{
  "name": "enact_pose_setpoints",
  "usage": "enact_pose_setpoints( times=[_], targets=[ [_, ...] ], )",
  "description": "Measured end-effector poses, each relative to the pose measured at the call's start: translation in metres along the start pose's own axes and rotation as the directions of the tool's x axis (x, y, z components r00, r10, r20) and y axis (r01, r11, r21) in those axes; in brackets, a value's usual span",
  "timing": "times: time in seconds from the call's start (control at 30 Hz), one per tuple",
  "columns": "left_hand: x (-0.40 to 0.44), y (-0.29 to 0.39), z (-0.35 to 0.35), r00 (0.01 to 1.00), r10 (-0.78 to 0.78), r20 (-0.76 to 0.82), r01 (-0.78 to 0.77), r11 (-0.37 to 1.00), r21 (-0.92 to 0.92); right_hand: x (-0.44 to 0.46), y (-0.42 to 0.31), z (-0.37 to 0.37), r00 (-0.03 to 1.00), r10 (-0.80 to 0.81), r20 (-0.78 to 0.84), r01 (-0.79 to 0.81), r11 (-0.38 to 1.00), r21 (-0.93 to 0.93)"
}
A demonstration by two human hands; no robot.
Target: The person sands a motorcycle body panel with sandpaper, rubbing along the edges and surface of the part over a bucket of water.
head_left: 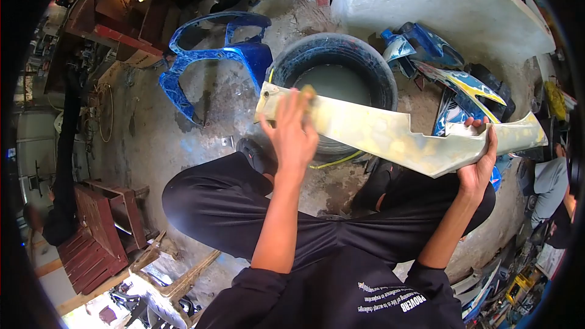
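A long motorcycle fairing panel (372, 136), off-white with yellowish patches, lies slantwise above my lap and partly over a round black tub (387, 79). My right hand (478, 167) grips the panel's lower edge toward its right end, fingers reaching over the top edge. At the panel's left end, my left hand (291, 131) presses on the surface, its fingers blurred by motion. A yellow-brown pad (308, 94) shows at those fingertips; its exact kind is unclear. Cloudy greyish water (335, 80) stands in the tub.
A blue motorcycle fairing (253, 55) rests on the concrete floor, left of the tub. Blue, white and yellow panels (463, 85) lie to the right. A red-brown wooden stool (100, 237) stands at lower left. Another person's grey-clad leg (548, 186) appears at far right.
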State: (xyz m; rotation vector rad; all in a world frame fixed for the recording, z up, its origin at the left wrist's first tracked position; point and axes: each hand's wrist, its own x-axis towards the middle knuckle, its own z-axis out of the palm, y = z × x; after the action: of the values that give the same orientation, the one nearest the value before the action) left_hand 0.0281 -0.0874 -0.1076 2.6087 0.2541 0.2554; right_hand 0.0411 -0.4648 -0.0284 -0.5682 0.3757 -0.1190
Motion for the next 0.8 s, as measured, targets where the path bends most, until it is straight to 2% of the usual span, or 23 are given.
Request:
enact_pose_setpoints(
  times=[0.07, 0.1, 0.17, 0.23, 0.3, 0.37, 0.4, 0.43, 0.5, 0.53, 0.57, 0.63, 0.7, 0.73, 0.77, 0.8],
  targets=[
    [0.006, -0.007, 0.001, 0.988, -0.145, -0.061, 0.152, 0.979, 0.133, -0.002, -0.003, 0.000, 1.000, 0.002, -0.001, -0.002, 1.000, -0.028],
    [0.005, -0.008, 0.005, 0.987, -0.148, -0.057, 0.155, 0.979, 0.131, -0.003, -0.003, 0.000, 1.000, -0.005, -0.016, 0.004, 1.000, -0.025],
    [0.005, -0.011, 0.006, 0.997, -0.030, -0.065, 0.033, 0.998, 0.053, -0.003, -0.002, 0.000, 1.000, -0.004, -0.031, 0.003, 1.000, -0.014],
    [-0.007, 0.007, 0.006, 0.985, 0.169, 0.029, -0.163, 0.974, -0.157, -0.002, -0.004, -0.003, 1.000, 0.003, 0.019, -0.003, 1.000, 0.009],
    [-0.009, 0.008, 0.008, 0.989, 0.145, 0.036, -0.136, 0.973, -0.188, -0.001, -0.003, -0.003, 1.000, -0.004, 0.021, 0.004, 1.000, 0.011],
    [0.002, 0.000, 0.007, 0.997, -0.071, -0.002, 0.068, 0.957, -0.281, -0.002, -0.002, -0.004, 1.000, 0.004, -0.029, -0.004, 1.000, -0.008],
    [0.007, -0.003, 0.007, 0.980, -0.198, -0.003, 0.190, 0.945, -0.266, -0.004, -0.002, -0.003, 0.999, -0.005, -0.032, 0.005, 1.000, -0.017],
    [0.004, 0.000, 0.009, 0.980, -0.199, 0.002, 0.192, 0.944, -0.268, -0.006, -0.002, -0.002, 0.999, -0.006, -0.036, 0.005, 1.000, -0.021],
    [0.000, 0.010, 0.013, 0.998, -0.042, -0.051, 0.032, 0.983, -0.181, -0.007, -0.001, 0.002, 1.000, -0.025, 0.019, 0.025, 1.000, -0.012],
    [-0.011, 0.020, 0.014, 0.991, 0.131, -0.040, -0.137, 0.963, -0.231, -0.006, -0.002, 0.002, 0.999, -0.031, 0.012, 0.031, 1.000, 0.005],
    [-0.019, 0.038, 0.006, 0.972, 0.234, 0.037, -0.219, 0.947, -0.234, -0.006, -0.001, 0.002, 0.999, -0.032, 0.014, 0.031, 0.999, 0.010],
    [-0.023, 0.034, 0.003, 0.968, 0.250, 0.037, -0.235, 0.943, -0.237, -0.005, -0.002, 0.000, 1.000, -0.012, -0.021, 0.012, 1.000, 0.006],
    [-0.009, 0.013, 0.012, 0.997, -0.062, -0.054, 0.062, 0.998, -0.011, -0.005, -0.002, -0.003, 1.000, -0.003, -0.024, 0.003, 1.000, 0.005],
    [-0.002, -0.019, 0.029, 0.986, -0.086, -0.141, 0.099, 0.991, 0.089, -0.006, -0.003, -0.005, 1.000, 0.003, -0.027, -0.003, 1.000, 0.006],
    [0.008, -0.017, 0.015, 0.956, -0.291, -0.024, 0.289, 0.955, -0.069, -0.007, -0.004, -0.006, 1.000, 0.008, -0.028, -0.008, 1.000, 0.004],
    [0.005, -0.008, 0.007, 0.969, -0.245, 0.034, 0.247, 0.957, -0.150, -0.006, -0.006, -0.007, 1.000, 0.001, -0.003, -0.001, 1.000, -0.001]
  ],
)
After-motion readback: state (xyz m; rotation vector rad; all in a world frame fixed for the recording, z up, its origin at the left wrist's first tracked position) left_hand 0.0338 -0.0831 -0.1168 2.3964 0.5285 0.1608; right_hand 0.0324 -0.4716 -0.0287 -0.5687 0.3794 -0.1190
